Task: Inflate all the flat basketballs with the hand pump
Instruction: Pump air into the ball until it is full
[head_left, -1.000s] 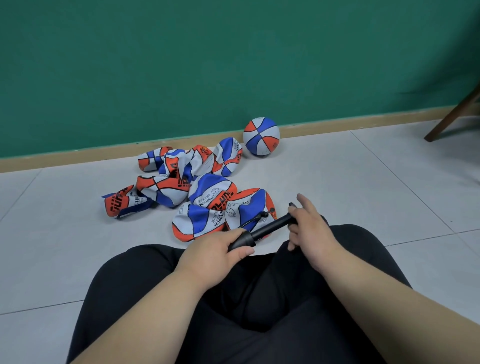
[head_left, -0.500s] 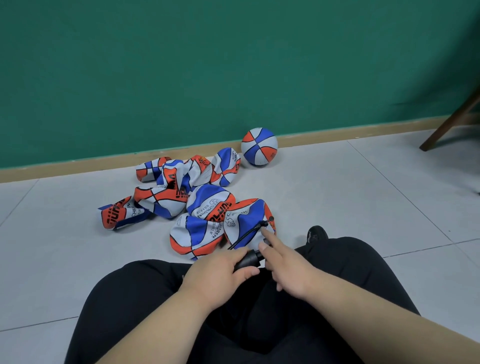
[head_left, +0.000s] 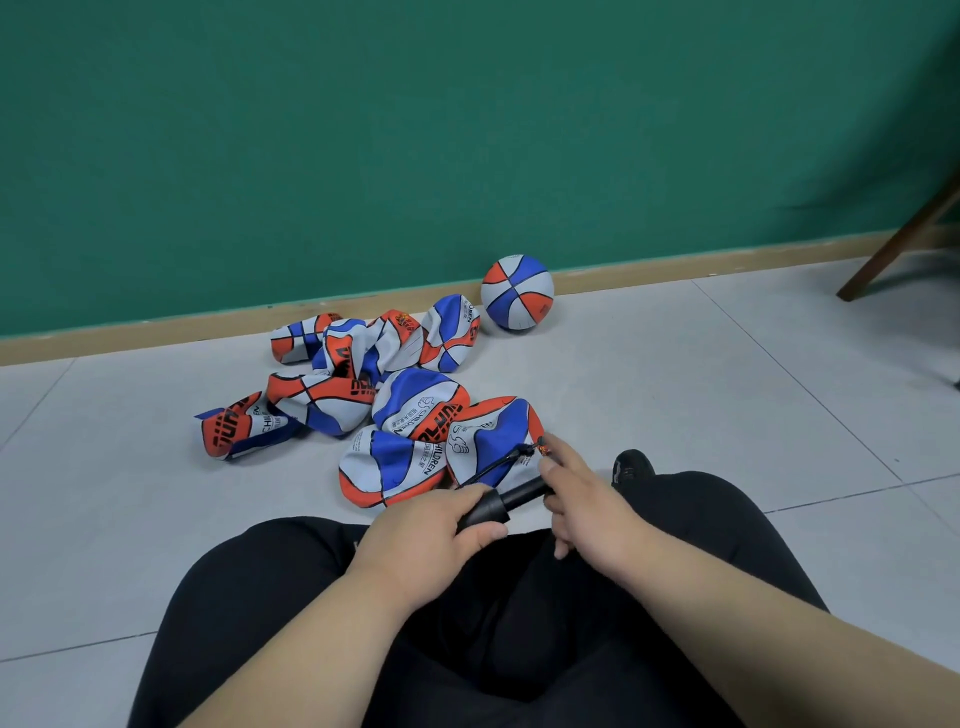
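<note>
Several flat red, white and blue basketballs (head_left: 395, 410) lie heaped on the floor in front of my knees. One round, inflated basketball (head_left: 517, 292) sits by the wall behind them. My left hand (head_left: 431, 530) grips the barrel of the black hand pump (head_left: 501, 501) above my lap. My right hand (head_left: 582, 499) is at the pump's far end, its fingertips pinching the tip of the thin black hose (head_left: 511, 460) that loops over the nearest flat ball (head_left: 493, 441).
A green wall with a tan skirting board (head_left: 675, 265) runs behind the pile. A wooden chair leg (head_left: 898, 244) slants at the far right. My black-trousered legs (head_left: 467, 623) fill the foreground, and a black shoe (head_left: 631, 465) shows by my right knee.
My right hand left the pump's far handle end, slid back along the pump and now pinches the hose tip. The left hand keeps its grip on the barrel. The camera tilted slightly upward.
</note>
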